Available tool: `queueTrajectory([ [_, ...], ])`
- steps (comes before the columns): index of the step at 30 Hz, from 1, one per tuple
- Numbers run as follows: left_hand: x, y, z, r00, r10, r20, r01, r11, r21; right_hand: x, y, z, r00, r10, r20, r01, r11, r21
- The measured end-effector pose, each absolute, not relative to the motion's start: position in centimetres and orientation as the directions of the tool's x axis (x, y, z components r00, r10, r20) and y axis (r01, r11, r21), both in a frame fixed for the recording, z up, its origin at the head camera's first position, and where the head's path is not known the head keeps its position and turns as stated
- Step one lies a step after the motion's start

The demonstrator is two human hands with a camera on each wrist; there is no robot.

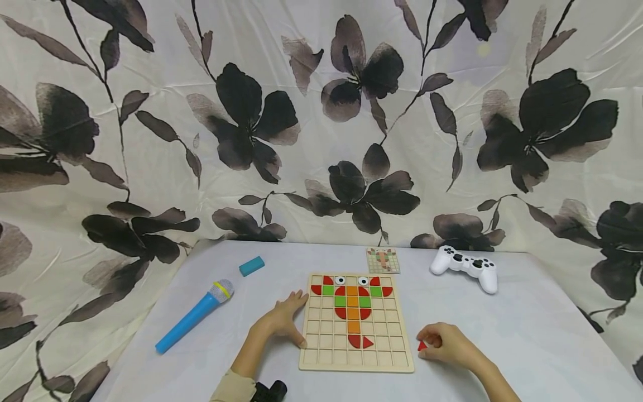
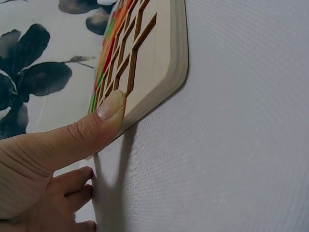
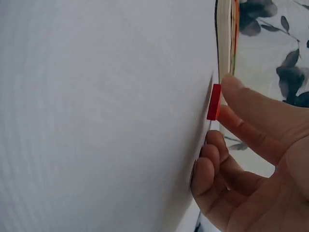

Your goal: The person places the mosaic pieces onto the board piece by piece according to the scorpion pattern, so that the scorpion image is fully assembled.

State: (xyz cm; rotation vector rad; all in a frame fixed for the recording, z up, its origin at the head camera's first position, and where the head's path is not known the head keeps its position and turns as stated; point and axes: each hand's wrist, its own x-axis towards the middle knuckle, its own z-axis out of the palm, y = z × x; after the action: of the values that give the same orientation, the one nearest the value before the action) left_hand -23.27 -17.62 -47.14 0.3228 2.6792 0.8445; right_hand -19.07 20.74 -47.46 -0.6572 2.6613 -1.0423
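A wooden grid board (image 1: 321, 357) lies on the table with red, green and orange pieces and two eye pieces set in its squares. My left hand (image 1: 283, 318) rests at the board's left edge, fingers spread, and its thumb (image 2: 104, 116) presses on the rim near a corner. To the right of the board, my right hand (image 1: 449, 346) pinches a small red triangle piece (image 1: 422, 346) between thumb and fingers. In the right wrist view, that red piece (image 3: 214, 102) shows edge-on, close to the table surface. Another red triangle (image 1: 368, 342) sits in the board's lower part.
Behind the board lies a small pattern card (image 1: 383, 261). A white game controller (image 1: 464, 267) is at the back right. On the left are a blue toy microphone (image 1: 193, 317) and a teal block (image 1: 252, 266). A floral cloth (image 1: 351, 128) hangs behind the table.
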Motion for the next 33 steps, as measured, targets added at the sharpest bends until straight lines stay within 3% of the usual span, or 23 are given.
queueTrajectory([
  [17, -23.1, -17.7, -47.1, -0.924, 0.316, -0.216, 0.131, 0.79, 0.599, -18.7, 19.8, -47.4, -0.906, -0.424, 0.005, -0.327, 0.691, -0.644],
  [25, -23.0, -17.6, -47.2, -0.928, 0.309, -0.207, 0.124, 0.781, 0.612, -18.9, 20.2, -47.0, -0.882, -0.469, -0.052, -0.299, 0.641, -0.707],
  [33, -23.2, -17.6, -47.4, -0.928, 0.311, -0.204, 0.129, 0.783, 0.609, -19.4, 18.5, -46.6, -0.895, -0.446, -0.019, -0.249, 0.534, -0.808],
])
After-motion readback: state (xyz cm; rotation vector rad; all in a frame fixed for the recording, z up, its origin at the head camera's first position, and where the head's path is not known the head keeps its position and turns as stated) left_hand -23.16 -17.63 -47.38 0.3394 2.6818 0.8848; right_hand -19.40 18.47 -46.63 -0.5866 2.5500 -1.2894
